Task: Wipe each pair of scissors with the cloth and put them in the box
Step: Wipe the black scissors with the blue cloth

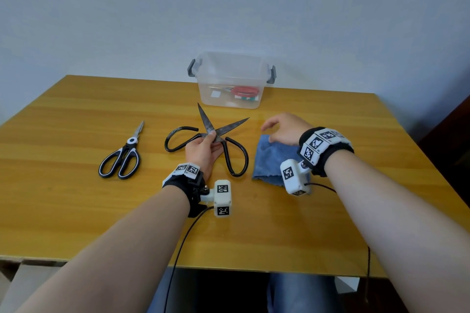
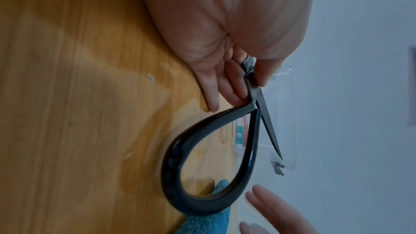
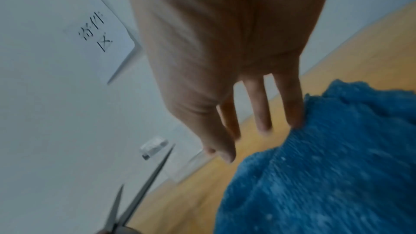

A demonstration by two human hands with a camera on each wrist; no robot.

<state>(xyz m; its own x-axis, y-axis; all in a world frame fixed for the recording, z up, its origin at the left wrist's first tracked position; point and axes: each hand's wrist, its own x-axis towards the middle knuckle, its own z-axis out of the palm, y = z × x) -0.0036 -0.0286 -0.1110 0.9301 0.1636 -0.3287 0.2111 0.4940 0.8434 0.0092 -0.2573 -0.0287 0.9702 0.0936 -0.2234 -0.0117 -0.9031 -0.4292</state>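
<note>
My left hand (image 1: 203,147) pinches the large black iron scissors (image 1: 235,157) at their pivot, thumb on top and fingers beneath, blades spread wide toward the box. In the left wrist view the scissors' big loop handle (image 2: 178,166) hangs below the left hand (image 2: 236,77). My right hand (image 1: 284,129) hovers with straight, spread fingers over the far edge of the blue cloth (image 1: 274,160), which lies flat on the table. In the right wrist view the little finger of my right hand (image 3: 258,95) touches the cloth (image 3: 326,175). A clear plastic box (image 1: 231,79) at the back holds red-handled scissors (image 1: 245,90).
Black-and-white handled scissors (image 1: 124,157) lie shut on the wooden table (image 1: 76,114) to the left. The box stands near the table's far edge against a pale wall. A paper note (image 3: 99,33) hangs on the wall.
</note>
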